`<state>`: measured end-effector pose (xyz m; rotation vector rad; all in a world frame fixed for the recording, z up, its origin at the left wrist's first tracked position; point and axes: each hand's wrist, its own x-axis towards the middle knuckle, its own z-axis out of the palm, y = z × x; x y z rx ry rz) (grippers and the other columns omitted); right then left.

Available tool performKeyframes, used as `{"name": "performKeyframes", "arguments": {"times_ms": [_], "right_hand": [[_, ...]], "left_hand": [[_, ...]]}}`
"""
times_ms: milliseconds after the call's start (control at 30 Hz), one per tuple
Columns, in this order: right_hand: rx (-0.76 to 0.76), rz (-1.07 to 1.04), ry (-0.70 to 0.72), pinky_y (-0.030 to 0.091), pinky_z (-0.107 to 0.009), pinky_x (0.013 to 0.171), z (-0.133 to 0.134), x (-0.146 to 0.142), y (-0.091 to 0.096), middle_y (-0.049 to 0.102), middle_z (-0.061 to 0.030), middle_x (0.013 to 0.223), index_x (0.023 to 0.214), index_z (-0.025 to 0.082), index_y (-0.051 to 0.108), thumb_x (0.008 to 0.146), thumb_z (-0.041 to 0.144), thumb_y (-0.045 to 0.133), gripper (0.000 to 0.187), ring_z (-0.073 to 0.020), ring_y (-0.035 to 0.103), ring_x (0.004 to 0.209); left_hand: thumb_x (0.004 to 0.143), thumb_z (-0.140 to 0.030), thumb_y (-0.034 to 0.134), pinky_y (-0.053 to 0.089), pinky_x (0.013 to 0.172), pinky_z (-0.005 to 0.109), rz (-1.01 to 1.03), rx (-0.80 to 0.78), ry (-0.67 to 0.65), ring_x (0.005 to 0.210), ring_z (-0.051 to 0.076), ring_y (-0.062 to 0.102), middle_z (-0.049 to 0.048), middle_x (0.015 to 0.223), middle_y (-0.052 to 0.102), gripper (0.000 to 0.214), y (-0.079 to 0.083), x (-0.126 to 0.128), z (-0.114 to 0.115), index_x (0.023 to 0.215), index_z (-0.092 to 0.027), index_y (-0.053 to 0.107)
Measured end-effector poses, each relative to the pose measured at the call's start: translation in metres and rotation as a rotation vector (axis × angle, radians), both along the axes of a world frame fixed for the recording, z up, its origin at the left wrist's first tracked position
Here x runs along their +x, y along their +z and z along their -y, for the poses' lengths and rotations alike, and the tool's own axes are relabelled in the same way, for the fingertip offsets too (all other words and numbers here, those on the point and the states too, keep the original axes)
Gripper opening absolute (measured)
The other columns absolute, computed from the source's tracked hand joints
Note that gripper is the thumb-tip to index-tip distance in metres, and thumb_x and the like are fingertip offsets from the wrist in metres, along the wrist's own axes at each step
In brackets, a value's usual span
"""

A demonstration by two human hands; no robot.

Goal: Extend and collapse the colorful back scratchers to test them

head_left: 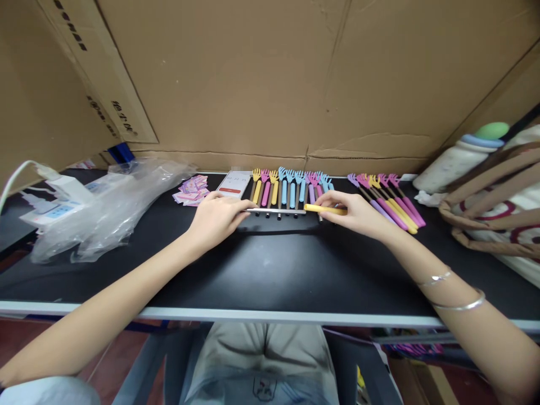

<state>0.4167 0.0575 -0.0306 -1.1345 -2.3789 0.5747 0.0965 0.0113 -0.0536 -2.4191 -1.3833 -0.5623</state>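
A telescopic back scratcher lies stretched sideways on the black table [270,264]. My left hand [217,216] is closed on its end, and the silver rod [276,211] runs from it to the right. My right hand [356,212] grips the yellow handle [324,209] at the other end. Behind the rod stands a row of small hand-shaped scratchers [289,188] in yellow, pink, blue and purple. A second group of scratchers [390,199] in pink, purple and yellow lies to the right of my right hand.
A phone [234,183] with a lit screen lies beside a pile of small pink packets [192,190]. Crumpled clear plastic [113,205] and a white power strip [63,197] fill the left. A bottle [459,157] and a woven bag [502,208] stand right. Cardboard [270,79] walls the back.
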Motion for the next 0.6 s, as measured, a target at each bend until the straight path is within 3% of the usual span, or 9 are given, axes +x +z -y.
{"name": "performKeyframes", "arguments": {"times_ms": [233,600], "right_hand": [[-0.097,0.069,0.040,0.045,-0.028,0.071,0.0022,0.0002,0.0042,0.067,-0.0041,0.084,0.099,0.018,0.060,0.083,0.041,0.055,0.028,-0.0159,0.061,0.075],[0.050,0.174,0.007,0.042,-0.027,0.069,-0.0004,-0.0014,-0.0016,0.068,-0.0035,0.088,0.098,0.020,0.061,0.081,0.034,0.054,0.023,-0.0171,0.060,0.078]], "left_hand": [[0.093,-0.028,0.048,0.036,0.077,0.033,0.001,-0.002,0.002,0.087,0.019,0.068,0.0009,0.098,0.074,0.019,-0.0001,-0.0007,-0.0014,0.104,-0.026,0.064],[0.093,-0.029,0.047,0.035,0.088,0.038,0.004,-0.008,0.021,0.089,0.021,0.067,0.0028,0.099,0.073,0.022,-0.0017,-0.0003,-0.0014,0.105,-0.026,0.065]]}}
